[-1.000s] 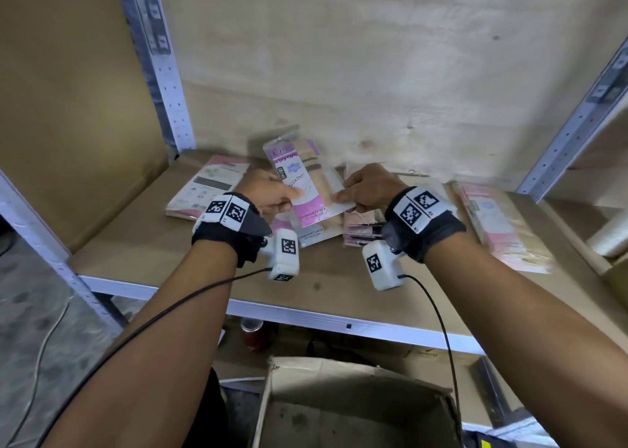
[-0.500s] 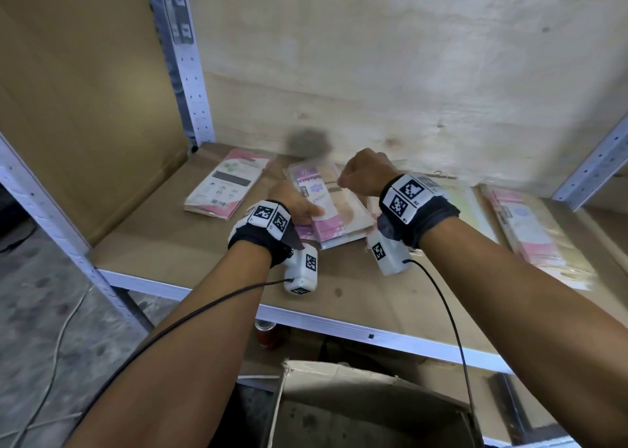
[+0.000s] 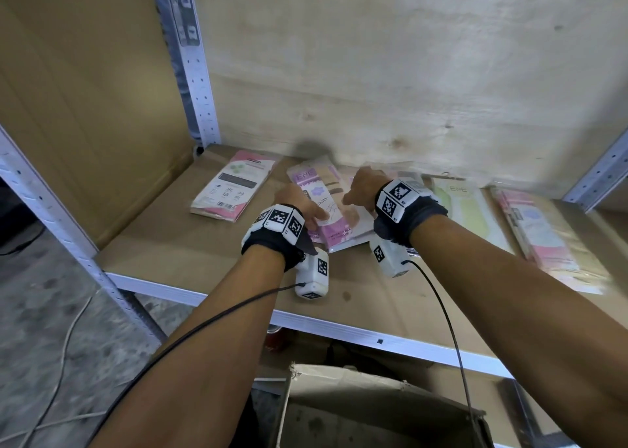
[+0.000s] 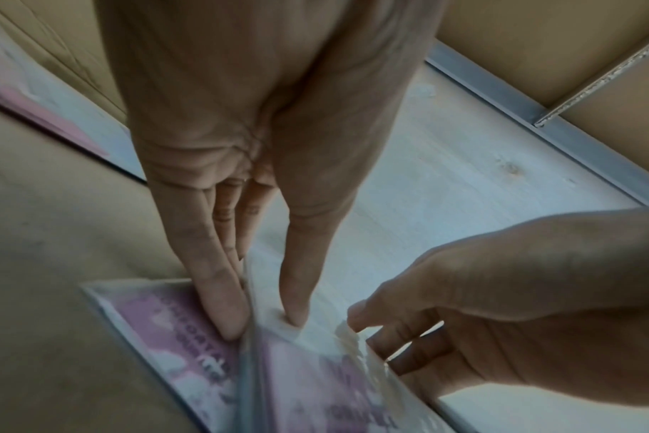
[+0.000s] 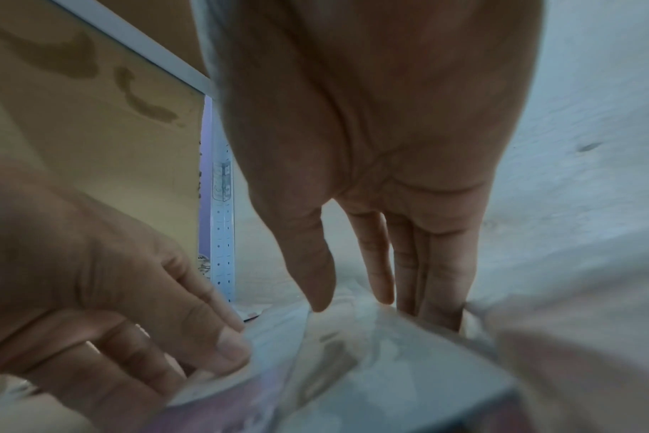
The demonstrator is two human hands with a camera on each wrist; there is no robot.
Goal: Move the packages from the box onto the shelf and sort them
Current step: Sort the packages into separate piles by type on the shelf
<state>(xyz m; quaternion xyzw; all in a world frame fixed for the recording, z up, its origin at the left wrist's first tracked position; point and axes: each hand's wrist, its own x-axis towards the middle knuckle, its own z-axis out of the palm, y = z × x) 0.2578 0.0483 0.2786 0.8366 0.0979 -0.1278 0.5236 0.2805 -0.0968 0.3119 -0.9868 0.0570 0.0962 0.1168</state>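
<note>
Broadly, a brown board shelf (image 3: 190, 253) with a white metal front edge is seen from the head view, backed by a pale plywood panel (image 3: 407, 73) and framed by perforated white metal uprights (image 3: 195, 73). Below the shelf, an open brown cardboard box (image 3: 373, 410) is seen at the lower edge of that view; its contents cannot be made out. Flat plastic-wrapped packages are laid in a row on the shelf: a pink stack (image 3: 543, 236) at the far right, a pale green and cream package (image 3: 465, 209) beside it, and a pink and white package with a barcode (image 3: 234, 185) lying apart at the left. Between them, a pink and purple plastic-wrapped package (image 3: 334, 223) marked "ENE" is held over other packages near the middle of the shelf. Its left side is pinched by the left hand (image 3: 299, 206), with the thumb on top and straight fingers (image 4: 223, 293) underneath, as the left wrist view shows. The right hand (image 3: 363, 189) is placed at the package's right edge with its grip narrow; the thumb and fingers (image 5: 441, 278) are extended down onto the clear wrapping, though blur leaves it unclear whether anything is truly clasped. Marked wristbands and white wrist cameras are worn on both forearms.
</note>
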